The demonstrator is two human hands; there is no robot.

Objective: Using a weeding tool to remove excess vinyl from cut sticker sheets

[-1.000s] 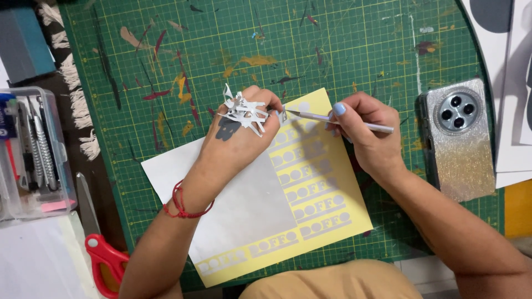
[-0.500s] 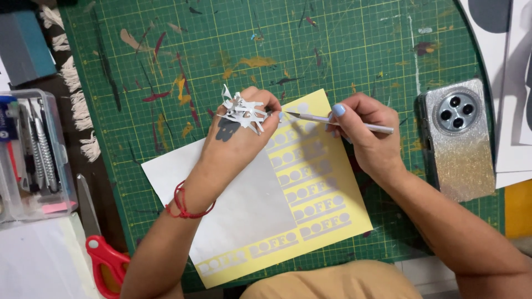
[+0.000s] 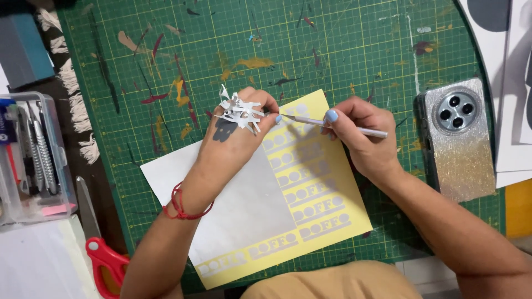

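The right hand point(image 3: 363, 141) holds a craft knife point(image 3: 327, 123) in a pen grip, fingers closed tight round the thin handle, the blade tip pointing away from the palm toward the left hand. The left hand point(image 3: 233, 147) lies palm down on the yellow sticker sheet point(image 3: 327, 221), its fingertips pinched together just ahead of the blade tip, near the sheet's upper edge; whether they nip a scrap there is too small to tell. Curled white paper scraps point(image 3: 239, 109) are stuck on the back of that hand, above the knuckles.

To do this picking well, I judge the blade should stay nearly flat and lift only the top layer, with the other hand pressing the sheet close beside the tip so it cannot slide, fingers kept off the line of the edge.

The sheet lies on a green cutting mat point(image 3: 354, 50), gridded and smeared with old paint. Beyond the knife hand's wrist sits a glittery phone point(image 3: 457, 138), camera side up. Outward from the left forearm lie red-handled scissors point(image 3: 102, 257), and further out a clear tool box point(image 3: 30, 158)
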